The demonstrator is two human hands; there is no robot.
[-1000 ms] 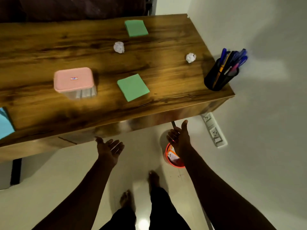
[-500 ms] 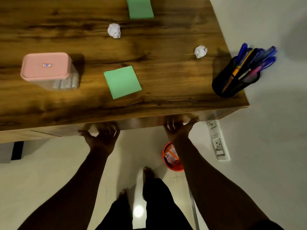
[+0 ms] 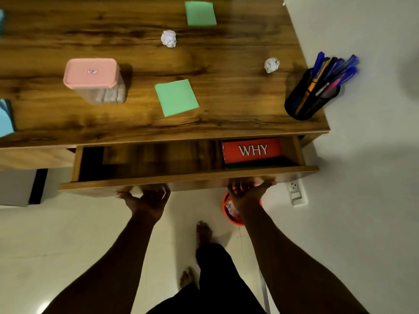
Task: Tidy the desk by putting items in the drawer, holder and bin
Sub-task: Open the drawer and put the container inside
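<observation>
1. My left hand (image 3: 147, 198) and right hand (image 3: 247, 191) both grip the drawer (image 3: 158, 179) from below. The fingers are curled up under the lower edge of its front panel and the thumbs are spread along it. The fingertips themselves are hidden behind the panel.
2. The drawer stands partly out from under the front edge of the tabletop (image 3: 226, 105). A red book (image 3: 251, 150) marked "WHY" lies at its right end, and the rest of its floor looks bare and dark.
3. I judge the task barely begun: opening the drawer is the step in hand, and nothing on the tabletop looks sorted yet.
4. Left to clear:
   - The near green note pad (image 3: 176, 97) lies close to the front edge, at the middle.
   - The far green note pad (image 3: 200, 13) lies at the back edge.
   - One crumpled paper ball (image 3: 169, 39) lies just in front of the far pad.
   - The other paper ball (image 3: 271, 65) lies towards the right edge.
   - A pink-lidded container (image 3: 93, 78) stands left of centre.
   - Blue paper (image 3: 5, 116) shows at the left edge.
5. The pen holder (image 3: 306, 103) at the front right corner is full of pens, and I see no loose pen.
6. The orange bin (image 3: 231, 214) sits on the floor, just below my right hand and partly hidden by it. It looks like the place for the paper balls.
</observation>
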